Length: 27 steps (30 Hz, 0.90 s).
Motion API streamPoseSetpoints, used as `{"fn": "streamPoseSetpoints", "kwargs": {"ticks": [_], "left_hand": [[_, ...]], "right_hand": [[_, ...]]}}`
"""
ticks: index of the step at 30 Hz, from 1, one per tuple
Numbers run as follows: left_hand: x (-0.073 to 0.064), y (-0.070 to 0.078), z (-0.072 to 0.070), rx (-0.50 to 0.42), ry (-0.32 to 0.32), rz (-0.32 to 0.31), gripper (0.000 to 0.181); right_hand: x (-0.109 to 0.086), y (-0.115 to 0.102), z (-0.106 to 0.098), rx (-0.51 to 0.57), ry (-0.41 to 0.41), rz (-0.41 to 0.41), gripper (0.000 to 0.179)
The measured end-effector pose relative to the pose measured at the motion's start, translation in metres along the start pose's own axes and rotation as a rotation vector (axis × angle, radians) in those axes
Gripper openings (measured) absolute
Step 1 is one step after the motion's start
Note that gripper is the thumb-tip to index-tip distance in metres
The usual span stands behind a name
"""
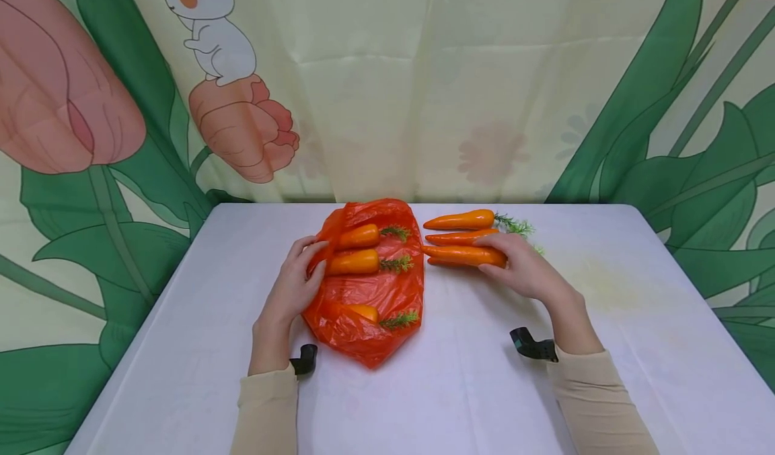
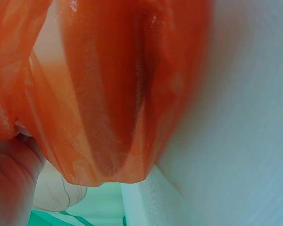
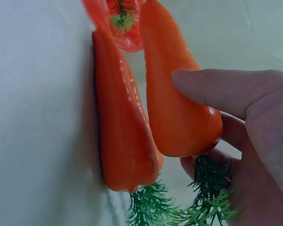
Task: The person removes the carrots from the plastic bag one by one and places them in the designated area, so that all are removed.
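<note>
My left hand point(image 1: 294, 280) grips the left side of a red plastic bag point(image 1: 393, 287), whose film fills much of the left wrist view. Three orange carrots with green tops show in the bag: one at the back point(image 1: 361, 235), one in the middle point(image 1: 352, 262) and one at the front point(image 1: 363, 311), partly covered by film. To the bag's right, my right hand point(image 1: 521, 263) pinches a carrot point(image 3: 172, 94) between thumb and fingers near its thick end. In the right wrist view that carrot stands above another carrot point(image 3: 120, 127) on the table.
Behind the right hand lie two more carrots, one farthest back point(image 1: 461, 220) and one partly hidden by the hand point(image 1: 457, 237). A white cloth covers the table point(image 1: 436, 401). At its back edge hangs a printed curtain point(image 1: 387, 105). Black wrist mounts sit at both sleeves.
</note>
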State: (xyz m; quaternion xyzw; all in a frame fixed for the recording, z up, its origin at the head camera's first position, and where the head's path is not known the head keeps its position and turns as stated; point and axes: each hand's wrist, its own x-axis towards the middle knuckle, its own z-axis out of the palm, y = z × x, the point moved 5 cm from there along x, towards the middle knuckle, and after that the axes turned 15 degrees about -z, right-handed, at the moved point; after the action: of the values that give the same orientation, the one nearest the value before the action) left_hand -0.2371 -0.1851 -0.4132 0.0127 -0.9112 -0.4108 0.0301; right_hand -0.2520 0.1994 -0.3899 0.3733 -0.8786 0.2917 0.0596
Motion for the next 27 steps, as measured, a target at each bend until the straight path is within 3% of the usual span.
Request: {"fn": "streamPoseSetpoints", "kwargs": {"ticks": [6,20,27], "left_hand": [[-0.001,-0.002,0.0,0.0,-0.01,-0.022,0.04],[0.0,-0.004,-0.004,-0.016,-0.018,-0.029,0.041],[-0.001,-0.004,-0.005,-0.024,-0.021,-0.01,0.042]], "right_hand": [[-0.001,0.003,0.003,-0.009,-0.024,-0.031,0.032],[-0.008,0.003,0.01,-0.074,-0.122,0.056,0.033],[-0.008,0.001,0.017,-0.115,-0.171,0.06,0.029]]}}
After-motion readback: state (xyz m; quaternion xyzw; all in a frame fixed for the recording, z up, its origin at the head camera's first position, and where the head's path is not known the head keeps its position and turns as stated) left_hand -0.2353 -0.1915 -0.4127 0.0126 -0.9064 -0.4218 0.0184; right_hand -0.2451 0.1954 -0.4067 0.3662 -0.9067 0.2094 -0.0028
